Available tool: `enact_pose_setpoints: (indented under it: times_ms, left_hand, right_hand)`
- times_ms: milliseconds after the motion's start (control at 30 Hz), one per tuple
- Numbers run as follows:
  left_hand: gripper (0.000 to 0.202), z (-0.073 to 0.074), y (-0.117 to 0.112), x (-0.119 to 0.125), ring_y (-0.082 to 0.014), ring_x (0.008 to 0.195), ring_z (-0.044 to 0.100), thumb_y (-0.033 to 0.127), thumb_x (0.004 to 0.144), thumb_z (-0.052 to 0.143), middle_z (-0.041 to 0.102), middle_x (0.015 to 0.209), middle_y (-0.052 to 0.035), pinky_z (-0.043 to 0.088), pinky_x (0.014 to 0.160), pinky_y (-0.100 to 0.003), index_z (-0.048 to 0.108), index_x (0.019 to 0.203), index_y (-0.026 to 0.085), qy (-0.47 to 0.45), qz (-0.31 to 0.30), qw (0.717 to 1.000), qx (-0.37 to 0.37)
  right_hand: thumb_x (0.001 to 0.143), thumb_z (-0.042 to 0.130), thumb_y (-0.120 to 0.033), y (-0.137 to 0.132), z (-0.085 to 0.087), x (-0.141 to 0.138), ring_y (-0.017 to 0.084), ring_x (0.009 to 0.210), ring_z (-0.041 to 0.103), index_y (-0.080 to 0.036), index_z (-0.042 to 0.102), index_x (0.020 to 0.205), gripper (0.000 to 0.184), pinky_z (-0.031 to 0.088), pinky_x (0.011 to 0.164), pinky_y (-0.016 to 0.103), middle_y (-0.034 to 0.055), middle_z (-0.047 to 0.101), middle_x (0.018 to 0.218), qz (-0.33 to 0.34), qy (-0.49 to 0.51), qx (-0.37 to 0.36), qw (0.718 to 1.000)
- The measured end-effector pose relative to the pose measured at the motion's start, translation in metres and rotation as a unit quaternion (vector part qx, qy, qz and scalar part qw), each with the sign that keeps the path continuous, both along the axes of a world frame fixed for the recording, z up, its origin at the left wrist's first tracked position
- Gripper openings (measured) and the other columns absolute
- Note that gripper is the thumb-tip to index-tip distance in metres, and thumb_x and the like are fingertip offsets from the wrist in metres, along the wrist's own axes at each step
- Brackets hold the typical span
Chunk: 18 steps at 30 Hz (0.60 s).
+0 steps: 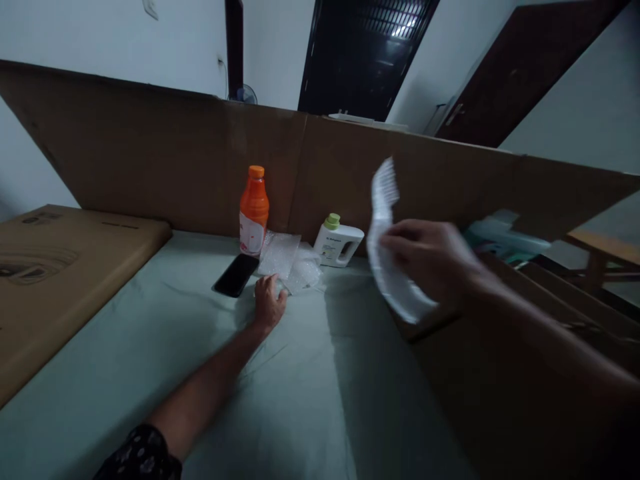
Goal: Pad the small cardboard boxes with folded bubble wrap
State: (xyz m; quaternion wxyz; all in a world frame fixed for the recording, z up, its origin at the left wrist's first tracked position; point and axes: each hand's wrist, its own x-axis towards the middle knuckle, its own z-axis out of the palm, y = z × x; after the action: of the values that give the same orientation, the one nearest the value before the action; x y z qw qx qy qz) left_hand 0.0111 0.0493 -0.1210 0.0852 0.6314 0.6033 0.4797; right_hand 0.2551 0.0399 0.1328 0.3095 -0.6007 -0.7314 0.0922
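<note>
My left hand [270,308] rests on the table at the near edge of a small pile of clear bubble wrap [293,263]. Its fingertips touch the wrap, with thumb and fingers apart. To the right, my right hand [425,257], blurred by motion, is raised and pinches a whitish strip of bubble wrap [381,250] that hangs curved in the air. A black phone [237,275] lies flat just left of the pile. Behind it stands an orange bottle [255,210] with an orange cap. A white jug [337,243] with a green cap stands right of the pile.
A pale green cloth covers the table [200,360]. Brown cardboard panels [190,147] form a wall along the back. A large flat cardboard box [65,267] lies on the left. Past the table's right edge are a light blue object [505,240] and a wooden stool [600,257].
</note>
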Motion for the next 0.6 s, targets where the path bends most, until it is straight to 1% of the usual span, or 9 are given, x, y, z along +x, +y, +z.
enact_pose_setpoints:
  times_ms: [67,100,200,267,300,367,433,500,600]
  left_hand:
    - [0.029,-0.002,0.002,-0.001,-0.0291,0.107,0.057,0.012,0.078,0.054,0.066,0.107,-0.0122,0.044,0.099,-0.046,0.065,0.105,0.018,0.009,-0.007,1.000,0.004]
    - [0.026,-0.003,0.002,-0.001,-0.0276,0.103,0.059,0.009,0.077,0.054,0.068,0.101,-0.0104,0.045,0.097,-0.044,0.066,0.098,0.019,0.015,-0.014,1.000,0.004]
    - [0.025,-0.005,0.001,0.001,-0.0244,0.095,0.061,0.004,0.072,0.052,0.070,0.091,-0.0075,0.045,0.093,-0.040,0.067,0.084,0.020,0.038,-0.036,0.999,0.002]
    - [0.025,-0.006,0.001,0.002,-0.0239,0.091,0.062,0.002,0.071,0.052,0.070,0.087,-0.0075,0.045,0.089,-0.039,0.068,0.080,0.020,0.055,-0.042,0.998,-0.006]
    - [0.025,-0.007,0.002,0.002,-0.0238,0.089,0.062,0.002,0.072,0.052,0.071,0.085,-0.0078,0.045,0.087,-0.039,0.068,0.079,0.019,0.063,-0.041,0.997,-0.012]
    - [0.024,-0.007,0.003,0.002,-0.0235,0.086,0.062,0.003,0.073,0.051,0.070,0.082,-0.0080,0.044,0.084,-0.037,0.069,0.076,0.019,0.080,-0.038,0.996,-0.026]
    - [0.022,-0.006,0.003,0.000,-0.0226,0.083,0.062,0.006,0.076,0.051,0.070,0.078,-0.0072,0.043,0.082,-0.036,0.068,0.072,0.019,0.095,-0.042,0.994,-0.037]
    - [0.022,-0.002,-0.001,-0.001,-0.0216,0.081,0.062,0.009,0.077,0.050,0.070,0.076,-0.0061,0.043,0.081,-0.034,0.067,0.069,0.020,0.105,-0.056,0.992,-0.040]
    - [0.023,0.005,-0.012,-0.003,-0.0222,0.081,0.063,0.011,0.076,0.047,0.071,0.077,-0.0063,0.044,0.079,-0.033,0.066,0.067,0.020,0.107,-0.086,0.990,-0.028]
  right_hand:
    - [0.092,0.063,-0.023,0.025,-0.020,-0.040,0.011,0.059,0.061,-0.014,0.070,0.089,0.012,0.047,0.053,0.020,0.0007,0.065,0.069,0.002,0.037,-0.060,0.998]
    - [0.089,0.063,-0.019,0.040,-0.033,-0.062,0.011,0.054,0.059,-0.013,0.070,0.085,0.010,0.043,0.049,0.019,-0.0007,0.062,0.061,-0.001,0.051,-0.083,0.995]
    - [0.087,0.061,-0.018,0.083,-0.073,-0.116,0.011,0.047,0.057,-0.011,0.069,0.078,0.014,0.038,0.046,0.019,-0.0015,0.057,0.052,0.002,0.048,-0.110,0.993]
    - [0.087,0.063,-0.024,0.100,-0.091,-0.135,0.012,0.047,0.058,-0.012,0.069,0.075,0.018,0.038,0.047,0.019,-0.0010,0.058,0.050,0.022,0.039,-0.125,0.991]
    - [0.086,0.065,-0.025,0.103,-0.096,-0.138,0.012,0.048,0.060,-0.012,0.070,0.074,0.019,0.038,0.048,0.019,-0.0007,0.059,0.050,0.037,0.034,-0.129,0.990]
    - [0.085,0.065,-0.025,0.099,-0.094,-0.131,0.013,0.054,0.063,-0.014,0.072,0.076,0.016,0.040,0.052,0.019,-0.0002,0.062,0.054,0.061,0.026,-0.127,0.990]
    - [0.084,0.064,-0.021,0.084,-0.082,-0.106,0.013,0.059,0.065,-0.014,0.073,0.080,0.013,0.043,0.057,0.020,-0.0001,0.065,0.060,0.067,0.019,-0.116,0.991]
    - [0.083,0.063,-0.021,0.057,-0.062,-0.064,0.013,0.061,0.065,-0.016,0.075,0.083,0.013,0.044,0.061,0.021,-0.0004,0.067,0.062,0.049,0.013,-0.104,0.993]
    - [0.082,0.064,-0.027,0.003,-0.029,0.021,0.014,0.064,0.063,-0.017,0.077,0.088,0.017,0.044,0.061,0.022,-0.0003,0.068,0.065,0.002,0.003,-0.069,0.998]
